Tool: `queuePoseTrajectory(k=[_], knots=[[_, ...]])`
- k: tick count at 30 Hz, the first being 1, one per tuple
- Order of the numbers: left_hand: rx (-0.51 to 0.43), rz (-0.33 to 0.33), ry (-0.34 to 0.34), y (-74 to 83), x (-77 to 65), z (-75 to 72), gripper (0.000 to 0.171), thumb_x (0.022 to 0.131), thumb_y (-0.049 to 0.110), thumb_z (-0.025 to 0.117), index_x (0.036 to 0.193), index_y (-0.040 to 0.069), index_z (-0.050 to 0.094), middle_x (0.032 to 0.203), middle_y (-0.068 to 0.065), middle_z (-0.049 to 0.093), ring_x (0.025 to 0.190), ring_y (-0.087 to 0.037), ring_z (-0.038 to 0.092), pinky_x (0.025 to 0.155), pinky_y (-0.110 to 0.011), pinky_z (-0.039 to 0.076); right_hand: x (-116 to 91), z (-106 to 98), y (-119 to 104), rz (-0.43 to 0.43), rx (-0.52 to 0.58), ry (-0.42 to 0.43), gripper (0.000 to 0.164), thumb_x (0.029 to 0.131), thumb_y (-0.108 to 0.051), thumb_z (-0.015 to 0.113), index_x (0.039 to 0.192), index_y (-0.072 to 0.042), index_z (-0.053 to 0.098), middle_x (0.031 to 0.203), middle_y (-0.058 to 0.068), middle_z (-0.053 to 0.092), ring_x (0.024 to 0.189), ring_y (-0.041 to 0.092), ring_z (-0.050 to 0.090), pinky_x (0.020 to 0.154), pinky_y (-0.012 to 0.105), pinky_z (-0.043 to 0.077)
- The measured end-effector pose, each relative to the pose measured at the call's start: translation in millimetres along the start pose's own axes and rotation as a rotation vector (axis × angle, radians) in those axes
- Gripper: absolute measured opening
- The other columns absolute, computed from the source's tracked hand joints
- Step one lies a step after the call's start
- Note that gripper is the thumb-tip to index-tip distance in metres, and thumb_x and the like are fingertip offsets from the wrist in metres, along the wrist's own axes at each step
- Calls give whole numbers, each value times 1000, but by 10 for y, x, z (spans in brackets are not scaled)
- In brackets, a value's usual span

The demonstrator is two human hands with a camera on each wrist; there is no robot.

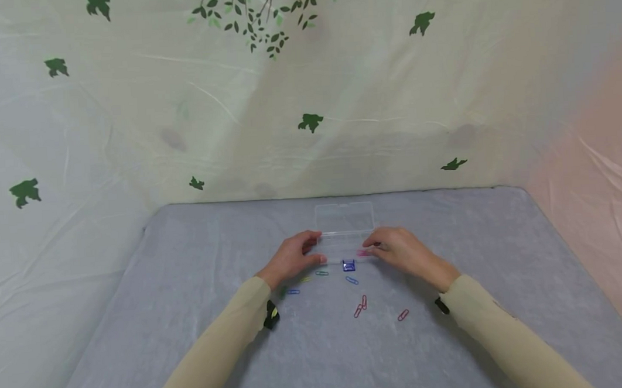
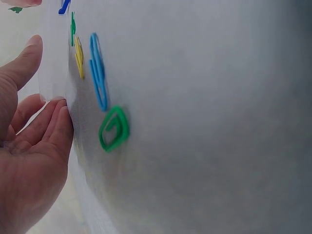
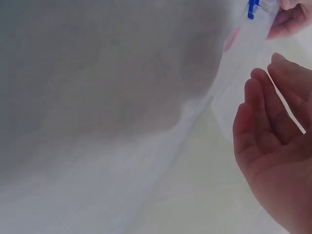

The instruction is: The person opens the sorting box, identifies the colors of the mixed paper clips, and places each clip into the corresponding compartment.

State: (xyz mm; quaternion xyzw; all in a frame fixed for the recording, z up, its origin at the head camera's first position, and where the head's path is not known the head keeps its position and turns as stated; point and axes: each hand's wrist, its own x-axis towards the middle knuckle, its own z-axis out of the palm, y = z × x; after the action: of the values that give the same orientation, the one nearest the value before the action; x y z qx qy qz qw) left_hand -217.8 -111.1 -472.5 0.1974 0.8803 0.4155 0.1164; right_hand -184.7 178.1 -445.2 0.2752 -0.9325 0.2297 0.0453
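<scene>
**Paperclips mostly loose, clear box held open**

Clips lie scattered on the grey bench point(image 1: 191, 317) below the centre of the head view, and from here I judge the tidying barely begun. The clear plastic box point(image 1: 344, 230) sits at mid-frame, its lid tipped back toward the leaf-printed cloth behind. My left hand point(image 1: 292, 258) holds the box's left end, fingers curled over the edge; in the left wrist view the fingertips point(image 2: 57, 113) press against the transparent wall at the left of the frame, thumb raised above. My right hand point(image 1: 402, 251) holds the right end the same way, with something pink at its fingertips that I cannot make out clearly. So both grips are closed on the box, neither on a clip.

What counts as done: a blue binder clip point(image 1: 349, 266) sits at the front edge of the box, though I cannot tell whether it is inside or just against the wall, and a pink streak point(image 3: 232, 39) shows through the plastic at the upper right of the right wrist view.

What is left: a green clip point(image 2: 114, 128) and a blue clip point(image 2: 98, 72) lie just beside the left hand, a yellow one point(image 2: 79, 57) above them; lower in the head view a red pair point(image 1: 361, 307) and a single red clip point(image 1: 403, 314) rest well apart from the box.
</scene>
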Motion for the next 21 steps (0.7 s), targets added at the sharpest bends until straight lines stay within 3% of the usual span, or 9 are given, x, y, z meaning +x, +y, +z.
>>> queuePoseTrajectory(k=[11, 21], knots=[[6, -3, 2, 24, 4, 3, 63, 94, 23, 80, 148, 4, 53, 146, -17, 58, 135, -33, 56, 113, -45, 45, -305, -145, 9, 15, 78, 29, 29, 94, -10, 77, 122, -4, 73, 124, 10, 73, 120, 33, 66, 101, 55, 53], [-16, -10, -3, 30, -4, 4, 62, 94, 23, 79, 148, 6, 53, 149, -15, 56, 137, -31, 54, 115, -44, 43, -599, -227, -64, 11, 104, -33, 38, 92, -13, 79, 128, -5, 70, 132, 10, 69, 125, 33, 63, 104, 54, 51]])
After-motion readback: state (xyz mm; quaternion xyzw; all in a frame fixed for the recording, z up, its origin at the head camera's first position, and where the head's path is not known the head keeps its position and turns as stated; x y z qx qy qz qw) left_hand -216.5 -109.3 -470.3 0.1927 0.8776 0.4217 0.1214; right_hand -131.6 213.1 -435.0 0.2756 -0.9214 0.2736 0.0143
